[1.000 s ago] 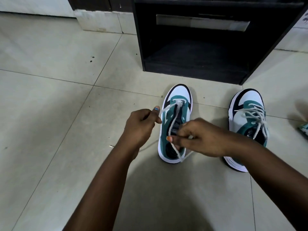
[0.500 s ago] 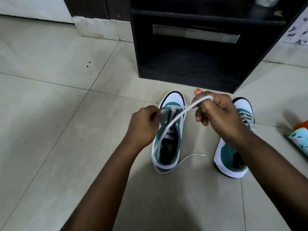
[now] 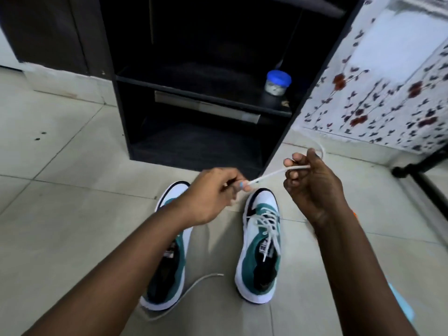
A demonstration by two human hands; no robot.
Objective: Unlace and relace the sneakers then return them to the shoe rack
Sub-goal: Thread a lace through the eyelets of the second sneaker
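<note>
White flat shoelace (image 3: 278, 172), frame centre: stretched between both hands above the shoes, apparently free of the eyelets. Left hand (image 3: 213, 192) pinches one part; right hand (image 3: 312, 183) curls round another.
Left white-and-teal sneaker (image 3: 167, 270), lower centre: seemingly unlaced.
Right white-and-teal sneaker (image 3: 260, 253), beside it: laced, untouched.
Black wooden shoe rack (image 3: 194, 146), upper centre: awaiting both. Relacing and return outstanding.
</note>
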